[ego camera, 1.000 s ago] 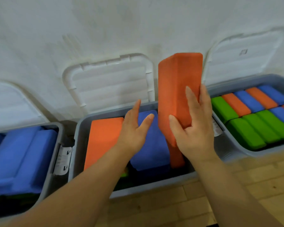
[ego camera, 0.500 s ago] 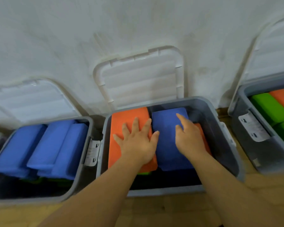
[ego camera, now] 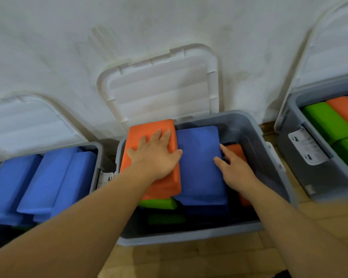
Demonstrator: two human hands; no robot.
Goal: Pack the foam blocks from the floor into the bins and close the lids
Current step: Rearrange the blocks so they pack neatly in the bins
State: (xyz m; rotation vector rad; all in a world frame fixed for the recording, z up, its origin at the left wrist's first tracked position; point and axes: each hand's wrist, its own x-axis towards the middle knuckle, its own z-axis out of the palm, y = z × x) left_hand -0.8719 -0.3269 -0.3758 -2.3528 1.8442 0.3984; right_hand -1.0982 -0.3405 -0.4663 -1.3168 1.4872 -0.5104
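The middle grey bin [ego camera: 255,137] stands open, its white lid [ego camera: 161,85] leaning back against the wall. Inside lie an orange foam block [ego camera: 147,133], a blue block [ego camera: 199,157] beside it and a second orange block [ego camera: 237,151] standing on edge along the blue block's right side. Green blocks [ego camera: 159,203] show underneath. My left hand [ego camera: 155,155] rests flat with spread fingers on the left orange block. My right hand [ego camera: 233,167] lies over the blue block's right edge, fingers touching the sunken orange block.
A left bin [ego camera: 96,149] holds several blue blocks, its lid [ego camera: 28,121] open against the wall. A right bin [ego camera: 301,169] holds green and orange blocks, lid [ego camera: 333,47] raised. Wooden floor [ego camera: 189,259] runs in front of the bins.
The orange block my right hand held upright a second ago now sits down in the bin beside the blue block. My left hand moved onto the left orange block. The view shifted left.
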